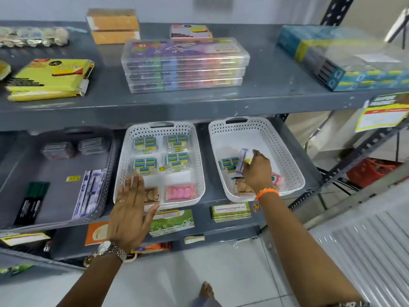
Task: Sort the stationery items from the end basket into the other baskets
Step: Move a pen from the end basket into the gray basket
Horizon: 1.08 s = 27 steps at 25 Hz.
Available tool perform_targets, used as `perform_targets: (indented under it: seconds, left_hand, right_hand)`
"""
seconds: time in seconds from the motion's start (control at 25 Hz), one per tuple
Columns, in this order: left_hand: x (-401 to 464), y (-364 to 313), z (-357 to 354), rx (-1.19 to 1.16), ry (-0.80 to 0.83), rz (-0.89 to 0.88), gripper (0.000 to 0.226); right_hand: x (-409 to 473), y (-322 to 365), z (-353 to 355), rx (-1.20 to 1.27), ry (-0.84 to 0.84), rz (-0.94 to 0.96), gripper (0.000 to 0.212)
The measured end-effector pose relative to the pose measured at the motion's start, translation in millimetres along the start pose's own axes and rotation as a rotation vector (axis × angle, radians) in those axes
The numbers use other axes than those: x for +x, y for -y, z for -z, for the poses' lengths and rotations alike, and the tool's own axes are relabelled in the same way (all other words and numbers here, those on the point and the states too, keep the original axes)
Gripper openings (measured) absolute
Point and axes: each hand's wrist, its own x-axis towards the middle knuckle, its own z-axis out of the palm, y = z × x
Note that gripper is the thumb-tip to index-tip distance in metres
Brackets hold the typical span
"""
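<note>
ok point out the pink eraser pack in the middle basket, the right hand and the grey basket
pink eraser pack [181, 192], head view, centre of pack
right hand [257, 171], head view, back of hand
grey basket [105, 173], head view, right wall

Clear marker cases [185, 65] — stacked, perhaps three.

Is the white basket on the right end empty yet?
Not empty. The white perforated basket holds a blue-and-yellow packet, a pink pack and a tan item; the right hand reaches inside.

No print legible; labels on shelf edge [192, 239], green cards [231, 212], yellow sign [384, 117] and marker cases [184, 65] were too blurred.
</note>
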Motion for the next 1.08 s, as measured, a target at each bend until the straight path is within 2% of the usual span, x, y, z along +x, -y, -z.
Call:
perform_targets:
  seconds: [0.2, 0.4, 0.56, 0.68, 0.8, 0.88, 1.08]
  left_hand:
    - [-9, 14, -9, 0.021, 0.057, 0.076, 0.07]
    - [-8, 10, -11, 0.002, 0.053, 0.111, 0.059]
    - [-10, 8, -9, -0.01, 0.042, 0.117, 0.062]
    - [-10, 9, -8, -0.019, 0.042, 0.094, 0.061]
    - [-9, 11, -10, -0.036, 0.029, 0.079, 0.055]
    - [-10, 11, -10, -0.043, 0.007, 0.071, 0.05]
    - [-10, 14, -8, -0.045, -0.014, 0.036, 0.049]
  right_hand:
    - [45, 2, -19, 0.018, 0.122, -0.203, 0.037]
    - [58, -10, -33, 0.067, 0.108, -0.293, 0.038]
    - [50, -11, -33, 0.245, -0.037, -0.353, 0.041]
    - [37, 0, -27, 0.489, -0.095, -0.34, 0.029]
    - [22, 4, -24, 0.839, -0.056, -0.34, 0.016]
    - [6, 6, -21, 1.006, -0.011, -0.322, 0.019]
    - [-15, 20, -23, 1.102, -0.019, -0.303, 0.019]
